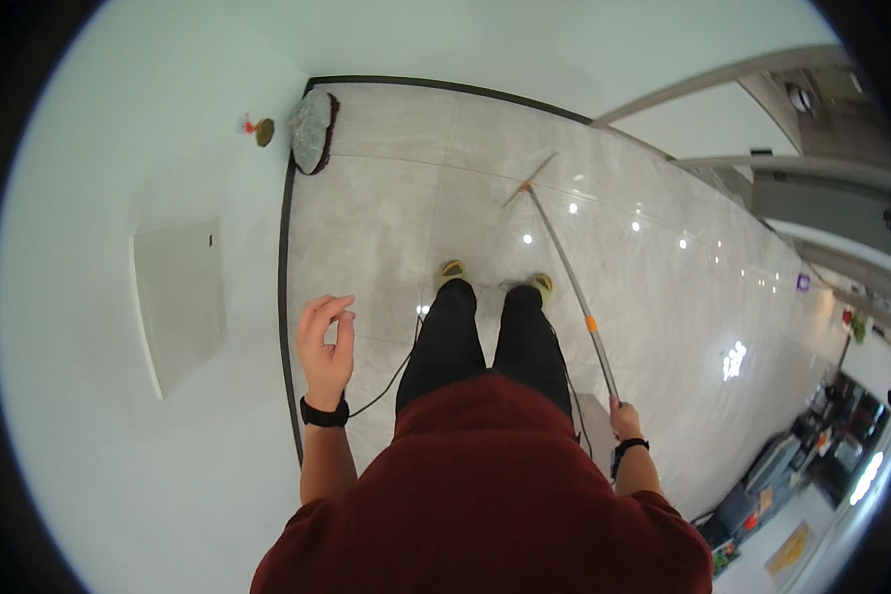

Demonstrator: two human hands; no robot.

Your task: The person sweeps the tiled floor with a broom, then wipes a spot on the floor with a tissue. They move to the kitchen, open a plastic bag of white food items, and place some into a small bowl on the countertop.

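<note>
My right hand (pixel 625 420) is closed around the upper end of a long-handled floor squeegee (pixel 567 259). Its grey pole has an orange collar partway along and slants away from me. At the far end, the thin crosswise head (pixel 530 184) lies on the glossy tiled floor (pixel 386 218), beyond my feet. My left hand (pixel 325 342) is raised near the left wall with nothing in it. Its fingers are loosely bent, with the thumb apart from them. Black bands circle both wrists.
A grey bundle with a dark red edge (pixel 312 132) sits in the far left corner. A pale panel (pixel 178 307) is on the left wall (pixel 89 416). Dark cords (pixel 391 381) hang beside my legs. Doorways line the far right; cluttered furniture (pixel 767 470) stands at lower right.
</note>
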